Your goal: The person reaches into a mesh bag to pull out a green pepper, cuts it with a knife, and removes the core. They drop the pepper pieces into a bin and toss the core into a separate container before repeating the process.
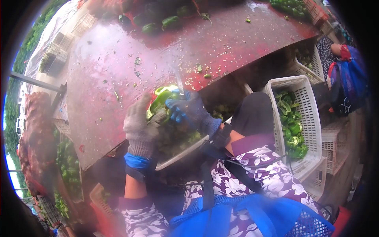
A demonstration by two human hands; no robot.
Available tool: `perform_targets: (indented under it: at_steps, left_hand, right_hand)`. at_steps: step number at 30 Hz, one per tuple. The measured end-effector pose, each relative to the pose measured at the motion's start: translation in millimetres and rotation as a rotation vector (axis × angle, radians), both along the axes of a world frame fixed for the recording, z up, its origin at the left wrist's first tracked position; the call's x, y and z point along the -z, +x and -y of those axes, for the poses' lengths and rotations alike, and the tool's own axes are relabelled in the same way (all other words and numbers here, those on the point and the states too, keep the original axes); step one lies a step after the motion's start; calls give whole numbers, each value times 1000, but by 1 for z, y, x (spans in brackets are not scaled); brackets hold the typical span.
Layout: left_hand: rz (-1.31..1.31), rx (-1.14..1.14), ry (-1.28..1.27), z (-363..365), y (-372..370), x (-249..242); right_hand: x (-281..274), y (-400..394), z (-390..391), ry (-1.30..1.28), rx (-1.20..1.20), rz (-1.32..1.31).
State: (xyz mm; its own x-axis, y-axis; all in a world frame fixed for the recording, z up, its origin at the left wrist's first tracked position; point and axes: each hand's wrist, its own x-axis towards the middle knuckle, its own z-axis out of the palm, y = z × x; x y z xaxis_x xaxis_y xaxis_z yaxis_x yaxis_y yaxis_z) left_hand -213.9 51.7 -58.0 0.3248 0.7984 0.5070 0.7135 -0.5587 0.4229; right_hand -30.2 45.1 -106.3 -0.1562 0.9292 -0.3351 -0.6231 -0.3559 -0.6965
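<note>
A cut green bell pepper (159,102), its pale inside showing, is between my hands at the table's near edge. My left hand (139,125), in a grey knit glove, is closed around the pepper's left side. My right hand (192,112), in a blue glove, is closed on a knife (180,82) whose blade points up and away; its handle is hidden in the glove. The right fingertips are close against the pepper. Below both hands, a pale crate (185,152) holds pepper scraps, blurred in this view.
Seeds and green bits litter the reddish table (118,75). Whole green peppers (170,23) lie at its far side. A white crate (312,118) of cut peppers stands at my right. Another person (347,79) sits beyond it. Filled red mesh sacks (37,134) stand at left.
</note>
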Motion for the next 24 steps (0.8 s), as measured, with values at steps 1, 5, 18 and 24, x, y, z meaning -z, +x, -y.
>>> perform_targets:
  at_steps: [1,5,18,24]
  left_hand:
    - [-29,13,-108,4,3,1]
    - [286,27,-615,5,4,14]
    - [1254,161,-1199,12,10,7]
    - [1072,119,-1095,13,12,-9]
  right_hand:
    - [1,0,1,7,9,6]
    - [-12,-1,7,136,79,236]
    - [-24,12,10,175,-84,-98]
    - [-13,4,2,149,21,65]
